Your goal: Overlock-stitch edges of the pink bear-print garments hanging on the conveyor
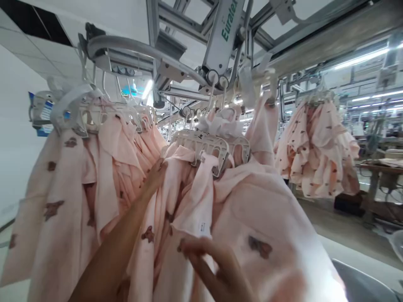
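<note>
My left hand point(156, 173) reaches up to pale pink cloth hanging from a white plastic clip hanger point(201, 140). It is closed on the cloth's upper left edge, with some fingers hidden in the folds. My right hand point(220, 268), slightly blurred, is lower down in front of the cloth; its fingers are bent and apart, with nothing seen between them. Just above its fingertips hangs the lower edge of a narrow pink piece point(197, 201) with a small white label point(202, 227). To the right, a wide pink panel point(255, 214) carries a brown bear print.
More pink printed pieces point(59, 201) hang on hangers at the left. Overhead run a curved grey rail point(138, 47) and a metal arm point(223, 37) marked "Euratex". Another bunch of pink pieces point(315, 147) hangs at the right, near a work table point(382, 165).
</note>
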Demonstrator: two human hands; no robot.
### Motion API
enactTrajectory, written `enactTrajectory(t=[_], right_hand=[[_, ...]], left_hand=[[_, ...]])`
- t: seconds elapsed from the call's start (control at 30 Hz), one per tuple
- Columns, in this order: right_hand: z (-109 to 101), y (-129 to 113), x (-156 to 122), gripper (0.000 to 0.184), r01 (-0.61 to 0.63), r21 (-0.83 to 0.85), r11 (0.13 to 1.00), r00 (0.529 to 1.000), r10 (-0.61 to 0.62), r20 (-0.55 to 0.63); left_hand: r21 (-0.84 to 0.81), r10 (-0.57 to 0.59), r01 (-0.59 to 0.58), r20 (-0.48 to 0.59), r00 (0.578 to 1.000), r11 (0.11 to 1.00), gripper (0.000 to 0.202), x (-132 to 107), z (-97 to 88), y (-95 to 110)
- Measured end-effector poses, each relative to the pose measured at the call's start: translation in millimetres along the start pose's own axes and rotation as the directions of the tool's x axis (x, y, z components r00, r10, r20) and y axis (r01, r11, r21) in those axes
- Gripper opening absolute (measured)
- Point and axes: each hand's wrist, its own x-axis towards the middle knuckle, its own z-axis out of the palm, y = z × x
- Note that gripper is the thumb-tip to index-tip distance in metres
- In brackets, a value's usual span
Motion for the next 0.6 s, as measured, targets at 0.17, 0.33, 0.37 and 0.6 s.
enactTrajectory(t=[0.17, 0.33, 0.37, 0.6], right_hand=[[48, 33, 79, 0.043, -0.371, 0.486, 0.791, 0.907, 0.421, 0.007], [71, 63, 72, 0.009, -0.524, 0.548, 0.652, 0.784, 0.621, 0.010], [70, 63, 68, 0.009, -0.551, 0.572, 0.609, 0.754, 0.656, 0.028], [33, 16, 64, 0.039, -0.711, 0.621, 0.330, 0.656, 0.630, 0.416]], left_hand=[[-0.077, -0.009, 0.018, 0.117, 0.993, 0.997, 0.041, -26, 0.1, 7], [-0.012, -0.025, 0.026, 0.095, 0.995, 1.000, 0.043, -31, -1.6, -2], [0.024, -0.029, 0.027, 0.078, 0.997, 0.999, 0.038, -31, 0.0, -6], [0.221, -0.063, 0.039, 0.100, 0.993, 0.975, 0.019, -16, -12.1, -22]])
